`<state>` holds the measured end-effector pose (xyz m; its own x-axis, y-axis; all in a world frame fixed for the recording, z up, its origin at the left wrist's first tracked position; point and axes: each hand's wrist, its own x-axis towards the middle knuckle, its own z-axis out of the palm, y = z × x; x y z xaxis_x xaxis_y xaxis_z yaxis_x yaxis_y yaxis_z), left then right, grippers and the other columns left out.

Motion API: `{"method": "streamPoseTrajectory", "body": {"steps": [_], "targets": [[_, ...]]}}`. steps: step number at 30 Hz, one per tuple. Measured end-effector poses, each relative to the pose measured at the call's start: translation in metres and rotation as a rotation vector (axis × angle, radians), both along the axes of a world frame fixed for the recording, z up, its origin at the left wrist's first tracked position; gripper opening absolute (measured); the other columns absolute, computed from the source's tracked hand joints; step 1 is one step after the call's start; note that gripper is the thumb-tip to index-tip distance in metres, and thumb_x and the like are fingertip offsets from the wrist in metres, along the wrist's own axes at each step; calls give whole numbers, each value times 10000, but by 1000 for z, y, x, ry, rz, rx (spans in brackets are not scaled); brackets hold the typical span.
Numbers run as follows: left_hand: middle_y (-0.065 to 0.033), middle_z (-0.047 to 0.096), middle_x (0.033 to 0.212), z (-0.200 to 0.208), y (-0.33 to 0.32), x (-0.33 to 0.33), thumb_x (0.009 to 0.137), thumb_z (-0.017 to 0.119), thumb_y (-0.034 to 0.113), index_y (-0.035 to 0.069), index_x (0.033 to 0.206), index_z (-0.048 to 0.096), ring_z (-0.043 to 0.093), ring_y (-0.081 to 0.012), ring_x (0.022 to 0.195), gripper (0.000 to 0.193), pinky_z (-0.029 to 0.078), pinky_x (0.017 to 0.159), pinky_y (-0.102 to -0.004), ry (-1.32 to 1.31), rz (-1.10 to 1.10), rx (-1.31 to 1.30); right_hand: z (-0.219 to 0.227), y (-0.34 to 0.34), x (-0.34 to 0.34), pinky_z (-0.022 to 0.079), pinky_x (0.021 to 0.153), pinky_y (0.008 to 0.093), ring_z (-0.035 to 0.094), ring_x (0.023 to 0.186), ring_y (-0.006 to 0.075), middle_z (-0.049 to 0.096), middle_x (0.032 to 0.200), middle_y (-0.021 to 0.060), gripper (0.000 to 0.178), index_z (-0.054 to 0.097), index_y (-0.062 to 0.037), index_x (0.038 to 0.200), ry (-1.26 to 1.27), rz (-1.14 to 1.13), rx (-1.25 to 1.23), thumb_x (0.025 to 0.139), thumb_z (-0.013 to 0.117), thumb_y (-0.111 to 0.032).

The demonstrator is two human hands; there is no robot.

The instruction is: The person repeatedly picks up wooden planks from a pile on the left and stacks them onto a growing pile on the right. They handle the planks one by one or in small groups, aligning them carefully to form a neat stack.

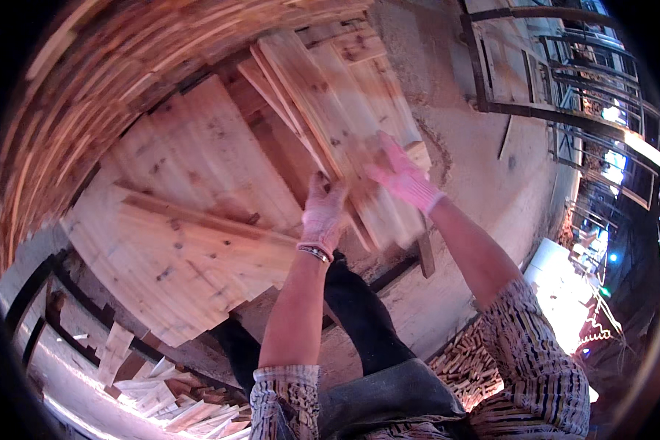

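Observation:
My left hand [323, 213], in a pale pink work glove, has its fingers closed at the near end of a narrow wooden board [290, 99]. This board lies slanted along the left side of a stack of wide, knotty planks [352, 121]. Over the right part of that stack is my right hand [405, 176], also gloved, with thumb and fingers spread. Slight motion blur hides whether its fingertips touch the wood. Left of my hands, broad pale planks [191, 139] lie side by side, and a narrow wooden strip [205, 213] rests across them.
A tall pile of stacked boards [88, 95] curves along the far left. Dark metal frames stand at the right [521, 110] and lower left [37, 293]. Offcuts [176, 400] are heaped below left, and cut wood pieces [466, 359] are piled beside my right arm.

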<state>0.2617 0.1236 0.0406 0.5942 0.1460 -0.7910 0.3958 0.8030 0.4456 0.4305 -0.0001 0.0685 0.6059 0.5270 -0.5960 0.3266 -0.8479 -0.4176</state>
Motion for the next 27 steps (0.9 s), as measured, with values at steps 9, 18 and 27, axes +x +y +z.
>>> {"method": "streamPoseTrajectory", "body": {"steps": [9,18,27], "targets": [[-272,201,1593,-3,111,-124,837,784,381,-71,1552,76,295,-355,1455,1103,285,1187,-463,551,-122,974,-31,86,-27,295,1139,548,319,1406,446,329,1513,220,1107,241,-93,1536,-419,-42,-302,684,851,-450],[-427,-18,1565,-62,149,-122,616,729,811,-63,1542,-79,54,-586,1458,1508,133,1169,-655,1316,-613,803,-7,79,-16,383,1109,479,417,1323,426,411,1469,206,1051,245,-136,1554,-366,-101,-74,699,827,-321],[-456,-69,1542,-64,163,-116,605,719,827,-72,1526,-133,17,-592,1459,1544,136,1179,-633,1334,-731,702,-52,46,35,385,1089,507,457,1284,451,369,1468,274,1023,257,-169,1550,-325,-123,-142,742,801,-481]]}}
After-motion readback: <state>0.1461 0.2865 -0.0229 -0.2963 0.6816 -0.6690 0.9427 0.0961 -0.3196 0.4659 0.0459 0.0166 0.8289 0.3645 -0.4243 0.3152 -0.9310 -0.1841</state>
